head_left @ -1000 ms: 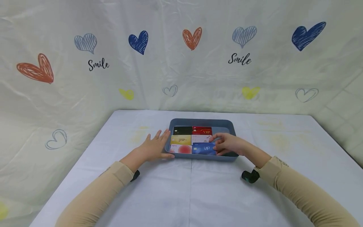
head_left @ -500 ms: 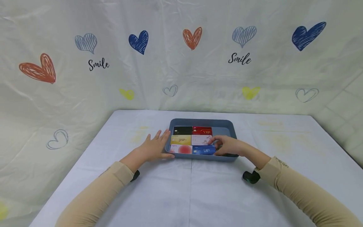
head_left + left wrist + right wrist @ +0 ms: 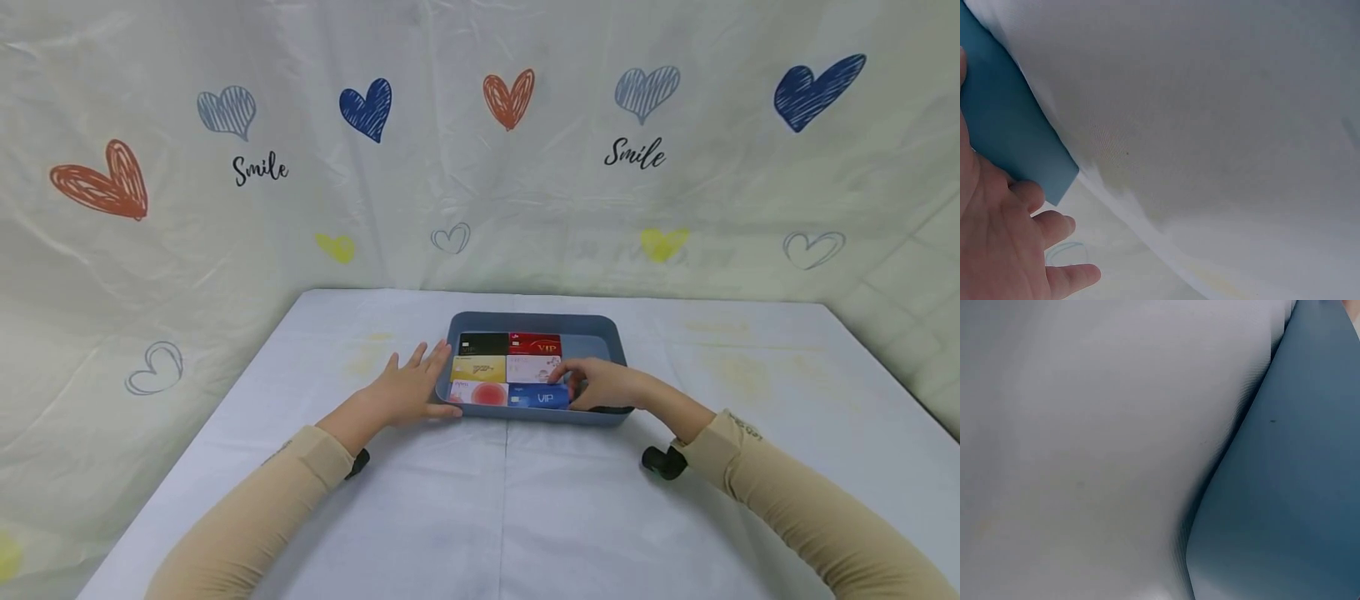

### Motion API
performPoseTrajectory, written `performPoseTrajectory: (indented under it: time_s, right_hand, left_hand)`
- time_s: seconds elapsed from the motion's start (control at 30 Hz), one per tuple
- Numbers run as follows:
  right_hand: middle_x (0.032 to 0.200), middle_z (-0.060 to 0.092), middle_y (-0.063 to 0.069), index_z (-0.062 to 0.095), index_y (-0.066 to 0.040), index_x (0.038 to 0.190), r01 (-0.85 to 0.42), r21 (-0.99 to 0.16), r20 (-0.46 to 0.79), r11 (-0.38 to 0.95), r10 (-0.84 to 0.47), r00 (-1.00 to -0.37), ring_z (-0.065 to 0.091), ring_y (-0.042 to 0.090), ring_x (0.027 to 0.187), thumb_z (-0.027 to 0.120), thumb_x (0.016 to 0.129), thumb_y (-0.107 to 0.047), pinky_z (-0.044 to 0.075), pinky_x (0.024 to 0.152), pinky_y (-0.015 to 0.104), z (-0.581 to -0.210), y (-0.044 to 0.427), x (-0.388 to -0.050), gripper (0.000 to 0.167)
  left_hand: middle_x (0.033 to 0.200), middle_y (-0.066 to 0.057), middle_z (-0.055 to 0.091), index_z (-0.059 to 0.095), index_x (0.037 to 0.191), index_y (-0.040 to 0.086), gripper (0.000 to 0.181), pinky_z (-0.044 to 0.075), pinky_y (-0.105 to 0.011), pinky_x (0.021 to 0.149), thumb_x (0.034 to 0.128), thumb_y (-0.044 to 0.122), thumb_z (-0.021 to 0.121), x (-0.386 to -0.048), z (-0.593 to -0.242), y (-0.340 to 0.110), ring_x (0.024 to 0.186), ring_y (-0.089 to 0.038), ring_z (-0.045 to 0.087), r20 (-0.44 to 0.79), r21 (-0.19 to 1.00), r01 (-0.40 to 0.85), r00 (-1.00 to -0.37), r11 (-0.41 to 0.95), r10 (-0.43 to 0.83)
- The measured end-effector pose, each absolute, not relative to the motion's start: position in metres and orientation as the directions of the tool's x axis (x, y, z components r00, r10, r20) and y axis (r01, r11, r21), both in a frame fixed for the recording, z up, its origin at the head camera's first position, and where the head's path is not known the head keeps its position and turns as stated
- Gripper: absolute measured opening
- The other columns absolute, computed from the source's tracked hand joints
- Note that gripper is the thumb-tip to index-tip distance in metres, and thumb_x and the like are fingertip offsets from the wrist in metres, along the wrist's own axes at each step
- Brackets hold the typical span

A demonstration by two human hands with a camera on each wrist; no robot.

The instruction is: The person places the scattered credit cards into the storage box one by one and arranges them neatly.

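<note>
A blue-grey tray [image 3: 592, 343] holds several cards in two columns. At its front, beside a white card with a red circle [image 3: 489, 394], lies a blue VIP card [image 3: 536, 397]. My right hand [image 3: 607, 383] reaches over the tray's right side and pinches the blue card near its right end; the hand partly covers that end. With fingers spread, my left hand [image 3: 405, 395] rests against the tray's left edge. The left wrist view shows this hand [image 3: 1004, 231] beside the tray wall [image 3: 1016, 119]. In the right wrist view the tray wall [image 3: 1285, 475] fills the right side.
Behind the blue card are a white patterned card [image 3: 528, 368], a gold card [image 3: 478, 369], a black card [image 3: 483, 343] and a red VIP card [image 3: 534, 343]. The tray stands on a white-covered table [image 3: 450, 500]. A heart-printed sheet [image 3: 555, 183] hangs behind it.
The blue card has come down flat into the front row, with my right hand's fingers lowering along with it. My left hand has stayed at the tray's left edge.
</note>
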State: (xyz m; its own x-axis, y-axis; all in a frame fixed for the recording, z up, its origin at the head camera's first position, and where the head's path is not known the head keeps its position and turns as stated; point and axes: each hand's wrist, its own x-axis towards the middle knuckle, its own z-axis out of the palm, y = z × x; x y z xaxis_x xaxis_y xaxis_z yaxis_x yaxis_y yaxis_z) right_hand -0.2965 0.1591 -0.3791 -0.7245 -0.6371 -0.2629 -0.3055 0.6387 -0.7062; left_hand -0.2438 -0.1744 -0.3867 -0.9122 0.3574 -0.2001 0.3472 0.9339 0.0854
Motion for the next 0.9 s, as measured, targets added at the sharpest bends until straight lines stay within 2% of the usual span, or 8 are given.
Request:
performPoseTrajectory:
  time_s: [0.5,0.9]
  right_hand:
    - [0.089,0.058,0.006,0.062,-0.002,0.126,-0.341,-0.698,-0.234,0.629,-0.651,-0.722,0.053,0.022,0.087,0.078,0.087,-0.003,0.050,0.070,0.029,-0.3778,0.1603,-0.2950,0.042]
    - [0.090,0.059,0.005,0.062,-0.004,0.125,-0.410,-0.581,-0.226,0.703,-0.624,-0.748,0.053,0.021,0.083,0.081,0.086,-0.004,0.051,0.067,0.029,-0.3776,0.1579,-0.2941,0.044]
  left_hand:
    - [0.172,-0.010,0.007,0.005,0.165,0.006,0.110,0.012,-0.068,0.118,0.0928,0.067,0.062,-0.2439,-0.3854,-0.1746,0.156,-0.038,0.006,-0.201,0.087,0.351,-0.911,0.932,0.361]
    - [0.172,-0.010,0.007,0.006,0.165,0.006,0.111,0.012,-0.069,0.118,0.0923,0.067,0.063,-0.2443,-0.3851,-0.1745,0.156,-0.037,0.006,-0.202,0.101,0.346,-0.911,0.933,0.359]
